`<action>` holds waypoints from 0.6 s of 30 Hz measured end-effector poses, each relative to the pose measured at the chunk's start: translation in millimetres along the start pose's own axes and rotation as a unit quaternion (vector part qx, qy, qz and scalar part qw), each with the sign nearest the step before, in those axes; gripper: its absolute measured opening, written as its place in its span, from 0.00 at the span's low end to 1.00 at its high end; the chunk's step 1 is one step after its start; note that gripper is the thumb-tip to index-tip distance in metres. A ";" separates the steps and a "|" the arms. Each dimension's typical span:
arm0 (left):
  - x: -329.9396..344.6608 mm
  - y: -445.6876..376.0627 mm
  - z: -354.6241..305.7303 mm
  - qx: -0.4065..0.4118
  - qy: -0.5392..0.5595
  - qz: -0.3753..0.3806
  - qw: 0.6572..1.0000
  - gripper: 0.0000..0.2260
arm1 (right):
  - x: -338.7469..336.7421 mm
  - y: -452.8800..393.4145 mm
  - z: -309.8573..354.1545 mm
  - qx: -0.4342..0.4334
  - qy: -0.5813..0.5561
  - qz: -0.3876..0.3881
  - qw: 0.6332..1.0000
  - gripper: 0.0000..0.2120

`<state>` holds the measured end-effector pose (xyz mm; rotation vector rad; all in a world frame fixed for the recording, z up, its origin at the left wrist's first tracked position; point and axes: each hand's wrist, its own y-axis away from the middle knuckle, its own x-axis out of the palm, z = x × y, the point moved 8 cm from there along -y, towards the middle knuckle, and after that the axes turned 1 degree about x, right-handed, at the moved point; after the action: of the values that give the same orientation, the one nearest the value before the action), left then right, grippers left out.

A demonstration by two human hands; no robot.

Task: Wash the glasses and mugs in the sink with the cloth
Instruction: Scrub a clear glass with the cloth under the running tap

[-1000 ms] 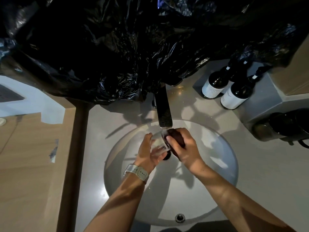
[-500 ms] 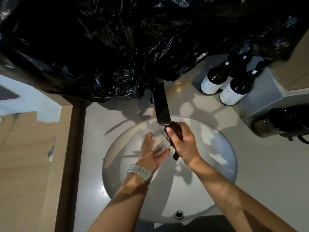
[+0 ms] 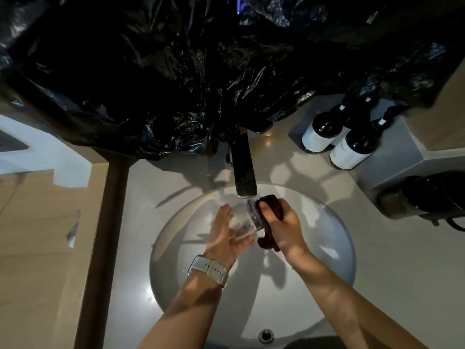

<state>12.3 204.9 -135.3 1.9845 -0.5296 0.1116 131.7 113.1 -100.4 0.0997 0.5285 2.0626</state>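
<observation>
Your left hand has closed again around the glass under the faucet, over the sink, while your right hand grips the cloth at its rim, so scrubbing continues.

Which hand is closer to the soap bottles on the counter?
Right. The right hand holds the cloth in the sink, on the side toward the soap bottles; the left hand holds the glass, farther away.

I see a clear glass tipped sideways in the left hand, dark brown cloth (bunched) in the right hand, touching its rim.
</observation>
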 end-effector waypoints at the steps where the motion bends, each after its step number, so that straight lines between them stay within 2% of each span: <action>1: -1.4 -2.1 -3.0 0.011 0.003 -0.008 1.000 0.11 | 3.0 7.2 -3.3 0.010 -0.041 0.027 0.999 0.10; 3: -2.4 -4.2 -6.3 0.029 -0.004 -0.015 0.999 0.12 | 9.5 17.2 -0.8 -0.006 -0.105 0.071 0.992 0.12; 5: -1.9 -1.5 -5.5 0.032 0.001 -0.025 0.999 0.14 | 13.1 15.2 4.6 -0.009 -0.138 0.074 0.988 0.11; 8: 1.3 4.4 -5.5 0.069 -0.024 -0.021 0.997 0.17 | 23.6 6.6 7.1 0.040 -0.201 0.106 0.973 0.14; 9: 0.5 6.0 -8.2 0.093 -0.032 -0.022 0.995 0.16 | 25.9 5.5 8.2 0.035 -0.198 0.126 0.972 0.15; 11: -2.4 8.7 -15.2 0.151 -0.060 -0.026 0.986 0.13 | 27.3 6.0 10.0 0.007 -0.113 0.146 0.983 0.12; 13: -5.2 11.9 -23.1 0.215 -0.101 -0.047 0.970 0.14 | 26.9 2.5 4.0 -0.003 -0.046 0.135 0.990 0.09; 14: -4.9 15.5 -24.5 0.232 -0.134 -0.058 0.962 0.15 | 28.2 0.7 0.4 0.005 -0.050 0.130 0.990 0.10; 16: -1.7 24.6 -25.4 0.274 -0.207 -0.075 0.936 0.13 | 31.3 -3.6 -4.8 0.039 -0.090 0.110 0.989 0.12; 18: 4.1 34.6 -26.8 0.315 -0.272 -0.093 0.904 0.10 | 34.3 -7.9 -11.9 0.107 -0.171 0.084 0.976 0.09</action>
<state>5.8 214.3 -92.8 2.7089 -0.7135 -0.4628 116.6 141.3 -119.1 0.6348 0.5386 2.0839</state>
